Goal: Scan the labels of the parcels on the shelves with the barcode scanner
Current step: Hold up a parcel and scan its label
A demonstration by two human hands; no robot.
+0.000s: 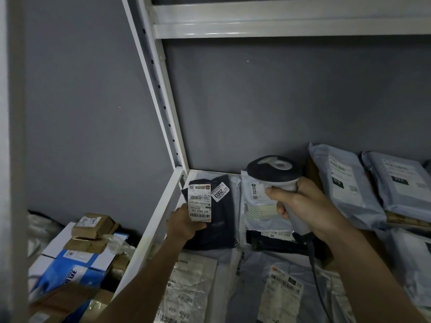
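Facing up — black parcel's (210, 220) white label (200, 203)

1. Pretty dim overall, grey and low contrast.
2. Brightest spot is the glare streak on the white shelf beam (279, 26) up top, so light comes from above.
3. Wide-angle bend: the upright post (161, 89) leans and curves.
4. Edges go soft; the boxes (77, 252) bottom left look smeary.

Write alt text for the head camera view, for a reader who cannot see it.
A person's right hand holds a barcode scanner above parcels on a white metal shelf, while the left hand grips a dark parcel at its white shipping label. Grey mailer bags lie to the right.
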